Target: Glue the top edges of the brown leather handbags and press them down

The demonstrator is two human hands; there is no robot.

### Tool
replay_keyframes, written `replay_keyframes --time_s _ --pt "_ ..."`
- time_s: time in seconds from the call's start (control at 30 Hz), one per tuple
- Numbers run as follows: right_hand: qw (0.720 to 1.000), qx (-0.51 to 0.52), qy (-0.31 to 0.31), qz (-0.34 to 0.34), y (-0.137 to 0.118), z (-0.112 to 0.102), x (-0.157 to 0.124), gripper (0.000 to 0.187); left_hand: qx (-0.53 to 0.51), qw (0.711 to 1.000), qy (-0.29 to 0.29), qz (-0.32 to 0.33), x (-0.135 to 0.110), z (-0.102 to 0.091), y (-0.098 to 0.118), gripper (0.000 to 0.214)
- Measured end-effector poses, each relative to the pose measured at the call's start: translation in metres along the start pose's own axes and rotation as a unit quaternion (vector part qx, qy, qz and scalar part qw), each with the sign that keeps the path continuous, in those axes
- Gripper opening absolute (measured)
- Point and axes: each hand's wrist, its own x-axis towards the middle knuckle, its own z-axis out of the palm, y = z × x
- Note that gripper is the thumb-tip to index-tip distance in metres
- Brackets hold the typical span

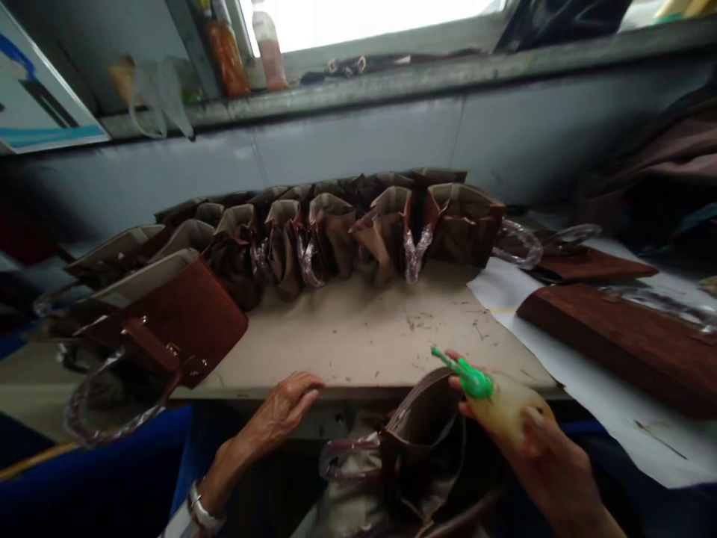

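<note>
My right hand (541, 456) is closed around a soft yellowish glue bottle (504, 407) whose green nozzle (464, 372) points up and left. Just left of it, in my lap below the table edge, sits an open brown handbag (417, 441) with plastic-wrapped handles. My left hand (283, 409) rests with curled fingers on the front edge of the beige worktable (358, 336), holding nothing that I can see. A metal bracelet is on that wrist.
A long row of several brown handbags (330, 235) stands across the back of the table, curving to a larger rust-brown bag (168, 321) at left. Flat brown pieces (621, 336) lie on white paper at right. Bottles (227, 56) stand on the window ledge.
</note>
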Motion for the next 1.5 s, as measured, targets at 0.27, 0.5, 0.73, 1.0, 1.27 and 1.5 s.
replay_keyframes --time_s 0.27,0.5,0.73,1.0,1.27,1.5 --pt "0.994 -0.047 -0.002 -0.1 0.002 0.029 0.033 0.044 -0.25 0.964 0.085 -0.003 -0.018 0.04 0.06 0.033" --pt "0.987 -0.094 -0.123 -0.037 -0.025 0.031 0.025 0.039 -0.277 0.955 -0.059 0.084 0.021 0.058 0.05 0.046" --pt "0.928 -0.14 -0.283 0.199 -0.047 0.06 0.053 0.043 -0.36 0.926 -0.113 0.007 0.036 0.049 0.048 0.023" --pt "0.844 -0.27 -0.317 0.338 -0.03 0.049 0.092 0.043 -0.374 0.919 -0.125 0.014 0.043 0.057 0.04 0.029" --pt "0.814 -0.302 -0.325 0.374 -0.037 0.052 0.091 0.055 -0.294 0.927 -0.149 0.181 0.055 0.053 0.039 0.049" --pt "0.83 -0.307 -0.301 0.356 -0.042 0.046 0.078 0.054 -0.217 0.928 -0.146 0.263 0.064 0.069 0.054 0.011"
